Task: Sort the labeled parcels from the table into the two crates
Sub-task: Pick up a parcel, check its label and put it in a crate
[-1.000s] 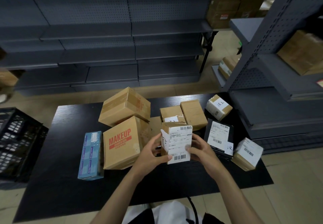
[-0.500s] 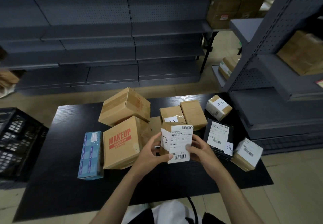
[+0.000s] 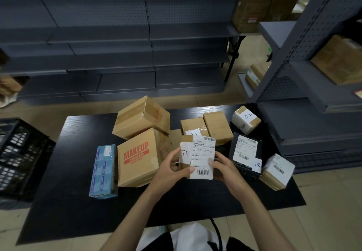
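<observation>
Parcel in hand (image 3: 195,157): a small upright box of brown corrugated card. Its front carries a glossy white shipping label with printed barcodes, and a second white slip with handwritten marks sits on its left face. Both hands hold it over the middle of the matte black table (image 3: 78,201), between the MAKEUP box (image 3: 139,157) and the black parcel (image 3: 245,152).

The left hand (image 3: 169,169) grips the left side, fingers curled behind and thumb laid across the lower front edge. The right hand (image 3: 223,167) grips the right side, thumb pressing on the label.

- MAKEUP box: cube of smooth card with red print, tilted. It leans against a larger taped carton (image 3: 142,117) behind it.
- Blue carton (image 3: 102,170): long and flat, set just left of the MAKEUP box.
- Two plain card boxes (image 3: 217,126): side by side behind the held parcel.
- Black parcel: flat, with a white label.
- Labelled cube (image 3: 246,122): at the far right corner.
- Labelled box (image 3: 277,170): at the right edge of the table.

A black plastic lattice crate (image 3: 17,156) stands on the floor left of the table. Grey perforated steel shelving (image 3: 117,15) lines the back and the right side.
</observation>
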### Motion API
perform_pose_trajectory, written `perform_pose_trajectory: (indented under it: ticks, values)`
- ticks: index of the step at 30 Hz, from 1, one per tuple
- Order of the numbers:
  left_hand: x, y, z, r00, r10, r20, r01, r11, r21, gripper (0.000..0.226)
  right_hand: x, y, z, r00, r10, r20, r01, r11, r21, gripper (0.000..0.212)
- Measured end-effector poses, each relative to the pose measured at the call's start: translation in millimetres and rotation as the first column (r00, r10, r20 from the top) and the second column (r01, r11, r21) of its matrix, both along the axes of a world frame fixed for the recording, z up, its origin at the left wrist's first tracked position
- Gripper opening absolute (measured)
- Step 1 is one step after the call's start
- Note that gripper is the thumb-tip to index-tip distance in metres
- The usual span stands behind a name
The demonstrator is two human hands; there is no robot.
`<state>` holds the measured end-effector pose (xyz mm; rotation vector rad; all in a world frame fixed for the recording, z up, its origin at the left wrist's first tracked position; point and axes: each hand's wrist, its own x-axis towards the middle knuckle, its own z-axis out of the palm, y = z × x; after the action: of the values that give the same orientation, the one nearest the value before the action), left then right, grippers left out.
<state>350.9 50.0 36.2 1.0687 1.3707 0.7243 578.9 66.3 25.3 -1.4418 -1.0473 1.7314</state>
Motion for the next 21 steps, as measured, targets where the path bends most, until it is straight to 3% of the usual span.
perform_pose_trajectory:
  ticks: [9,15,21]
  values:
    - [-11,-20,-4,0.988,0.082,0.134,-0.071,0.994,-0.081,0.048,-15,-22,9,0.998,-0.059,-0.038,0.057,0.997,-0.048,0.041]
    - [-24,-53,-22,0.977,0.091,0.194,-0.062,0.987,-0.150,0.048,-36,-57,6,0.988,-0.154,-0.029,0.152,0.987,-0.042,0.040]
    - [-38,-99,-40,0.945,0.216,0.244,-0.175,0.968,-0.178,0.056,-58,-82,-6,0.986,-0.167,0.027,0.168,0.986,-0.006,0.042]
